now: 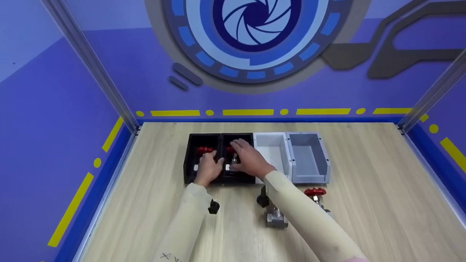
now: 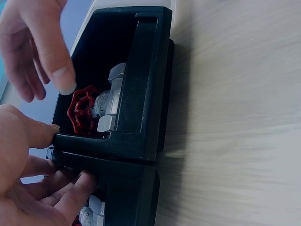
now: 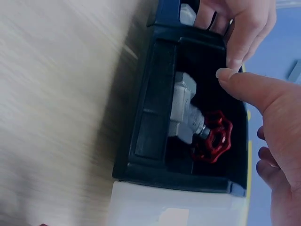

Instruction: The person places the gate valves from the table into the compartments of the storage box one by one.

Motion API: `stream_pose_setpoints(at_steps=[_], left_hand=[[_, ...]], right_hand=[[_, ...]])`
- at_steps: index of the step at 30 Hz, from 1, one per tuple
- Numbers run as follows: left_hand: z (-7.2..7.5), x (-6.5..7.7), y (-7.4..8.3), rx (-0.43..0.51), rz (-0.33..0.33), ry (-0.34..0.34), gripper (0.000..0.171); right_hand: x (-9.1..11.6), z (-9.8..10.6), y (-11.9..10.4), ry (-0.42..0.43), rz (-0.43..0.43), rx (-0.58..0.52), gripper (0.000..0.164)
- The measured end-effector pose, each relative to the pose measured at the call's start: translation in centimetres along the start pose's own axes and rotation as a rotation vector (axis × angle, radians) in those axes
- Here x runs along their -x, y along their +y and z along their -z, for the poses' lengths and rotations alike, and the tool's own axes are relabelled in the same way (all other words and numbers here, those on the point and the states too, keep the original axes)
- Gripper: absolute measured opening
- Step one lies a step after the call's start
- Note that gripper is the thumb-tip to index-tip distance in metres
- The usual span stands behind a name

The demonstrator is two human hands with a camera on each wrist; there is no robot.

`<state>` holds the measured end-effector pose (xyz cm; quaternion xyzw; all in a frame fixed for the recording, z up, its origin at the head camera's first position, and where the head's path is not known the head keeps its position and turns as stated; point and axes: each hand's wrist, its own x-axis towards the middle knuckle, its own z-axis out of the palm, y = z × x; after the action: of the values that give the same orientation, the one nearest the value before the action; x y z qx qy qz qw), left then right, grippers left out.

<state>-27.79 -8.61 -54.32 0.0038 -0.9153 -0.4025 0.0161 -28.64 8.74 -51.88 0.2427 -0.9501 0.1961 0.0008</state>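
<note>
Two black bins stand side by side, each holding a metal valve with a red handwheel. My left hand has its thumb on the wall between the bins, and its fingers curl down the other side, pinching that wall. My right hand hovers over the right black bin with loosely spread fingers and holds nothing. Below it lies a valve, on its side against the front wall. The same valve shows in the right wrist view, just left of my right thumb.
A white bin and a grey bin adjoin the black ones on the right. On the wooden table in front lie a black-handled valve, a red-handled valve and a small black knob. Blue walls enclose the table.
</note>
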Motion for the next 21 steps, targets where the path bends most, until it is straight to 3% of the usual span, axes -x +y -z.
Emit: stream_pose_setpoints(at_steps=[10,21], left_hand=[[0.0,-0.1,0.0,0.005,-0.043,0.002,0.034],[0.0,-0.1,0.0,0.003,-0.028,-0.015,0.031]], right_hand=[[0.4,0.7,-1.3,0.028,0.042,-0.022,0.082],[1.2,0.7,-1.7,0.047,0.044,-0.052,0.081]])
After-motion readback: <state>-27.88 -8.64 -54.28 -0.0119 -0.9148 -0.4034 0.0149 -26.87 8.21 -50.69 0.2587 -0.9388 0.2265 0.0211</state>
